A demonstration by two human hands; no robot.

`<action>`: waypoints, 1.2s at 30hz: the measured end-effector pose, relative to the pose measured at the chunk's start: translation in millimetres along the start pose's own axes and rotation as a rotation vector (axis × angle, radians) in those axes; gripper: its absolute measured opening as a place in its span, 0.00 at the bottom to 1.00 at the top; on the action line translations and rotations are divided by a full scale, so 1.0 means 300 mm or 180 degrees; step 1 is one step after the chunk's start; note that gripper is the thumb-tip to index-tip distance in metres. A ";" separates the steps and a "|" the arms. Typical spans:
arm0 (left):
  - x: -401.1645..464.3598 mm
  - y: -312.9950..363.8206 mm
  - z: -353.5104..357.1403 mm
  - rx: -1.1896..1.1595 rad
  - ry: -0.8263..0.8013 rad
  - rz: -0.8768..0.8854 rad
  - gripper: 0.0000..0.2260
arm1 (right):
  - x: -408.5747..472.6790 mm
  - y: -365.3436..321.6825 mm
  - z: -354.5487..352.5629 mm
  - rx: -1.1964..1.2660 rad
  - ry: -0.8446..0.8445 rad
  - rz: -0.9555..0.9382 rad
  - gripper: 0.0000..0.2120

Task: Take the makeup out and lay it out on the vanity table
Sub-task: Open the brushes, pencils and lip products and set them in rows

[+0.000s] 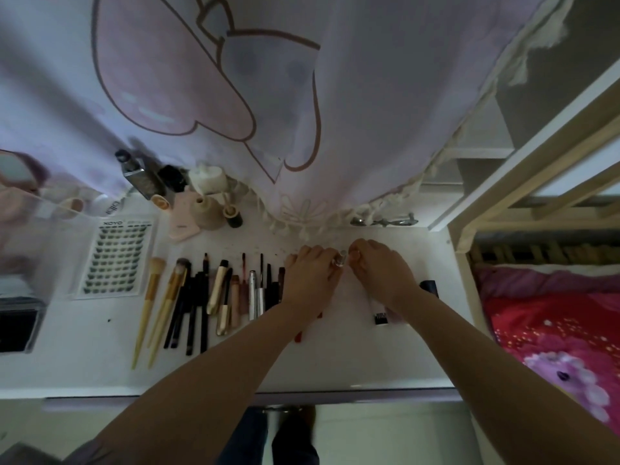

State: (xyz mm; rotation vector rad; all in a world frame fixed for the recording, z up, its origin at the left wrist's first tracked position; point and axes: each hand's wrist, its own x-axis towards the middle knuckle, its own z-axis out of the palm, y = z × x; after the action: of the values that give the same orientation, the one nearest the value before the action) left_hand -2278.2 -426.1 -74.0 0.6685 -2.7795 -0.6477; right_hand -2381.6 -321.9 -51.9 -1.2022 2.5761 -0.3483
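- The vanity table [335, 370] is white, and its near edge runs across the lower part of the view; both forearms reach over it toward the far side.
- A row of makeup lies on the table to the left of the hands: two brushes with pale wooden handles [152, 307], several black pencils [193, 307], a gold tube [218, 286], and silver and brown sticks [255, 293], all parallel and pointing far.
- A red item [298, 335] shows only a little beside the left forearm; the arm hides the rest.
- A white tube with a dark cap [379, 313] lies partly under the right forearm, and a black item [429, 286] lies just right of the right wrist.
- The left hand [310, 276] and the right hand [382, 268] meet over the middle of the table, both with curled fingers.
- Between their fingertips there is a small silver-clear object [339, 260]; both hands seem to pinch it, but it is too small and blurred to say what it is.
- Left of the row lies a sheet of false lashes [115, 260] in clear packaging.
- At the far edge stand bottles and jars [204, 206], partly covered by the hanging pink curtain [302, 112].
- A clear box [23, 297] at the left is cut off by the frame.
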 end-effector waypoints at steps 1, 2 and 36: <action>0.003 -0.005 0.004 0.0023 -0.0022 0.0042 0.09 | 0.001 0.002 0.001 -0.0068 -0.0017 -0.0002 0.10; 0.005 -0.006 0.003 0.0048 -0.0045 0.0056 0.09 | 0.003 0.004 0.000 -0.0113 -0.0043 0.0006 0.11; -0.180 0.179 0.008 0.0410 -0.1219 -0.0515 0.16 | -0.099 -0.040 -0.084 0.0349 -0.0914 0.0861 0.14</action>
State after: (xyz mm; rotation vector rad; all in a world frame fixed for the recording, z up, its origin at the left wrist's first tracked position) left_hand -2252.1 -356.7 -56.7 0.8858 -3.1651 -0.6957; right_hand -2363.4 -304.1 -20.2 -0.7879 2.3923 -0.2351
